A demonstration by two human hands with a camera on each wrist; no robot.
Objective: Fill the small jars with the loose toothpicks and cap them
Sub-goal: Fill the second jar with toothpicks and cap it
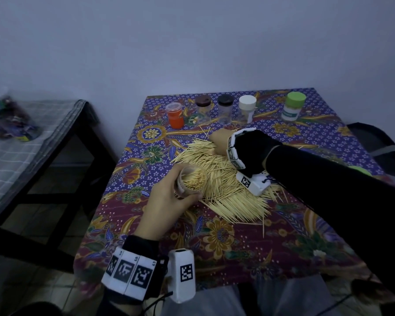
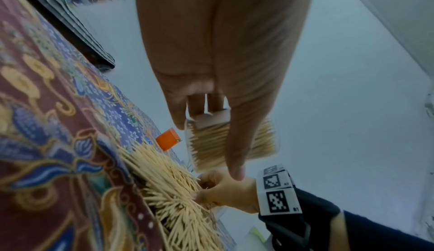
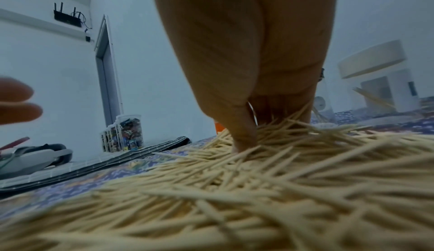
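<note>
Closest to the person, the left hand (image 1: 169,197) is wrapped round a small clear jar (image 1: 192,182), lifted off the cloth with its mouth tilted toward the heap, already packed nearly full with toothpicks standing on end. Just beyond and to the right of the jar spreads the pile of loose toothpicks (image 1: 226,185), fanned across the patterned tablecloth (image 1: 214,242), most of them with their long axes running roughly from the jar side out toward the right forearm. The right hand (image 1: 219,141) is down at the far edge of the pile, fingers (image 3: 241,136) bent into the sticks and pinching up a bunch. That hand is the nearer one to the loose sticks; I'd guess any bunch it lifts has to swing back toward the jar's mouth and turn end-on to slide in. Farther back stands a row of capped jars: an orange jar (image 1: 175,116), two dark-lidded ones, a white-lidded jar (image 1: 246,109) and a green-lidded jar (image 1: 293,106).
</note>
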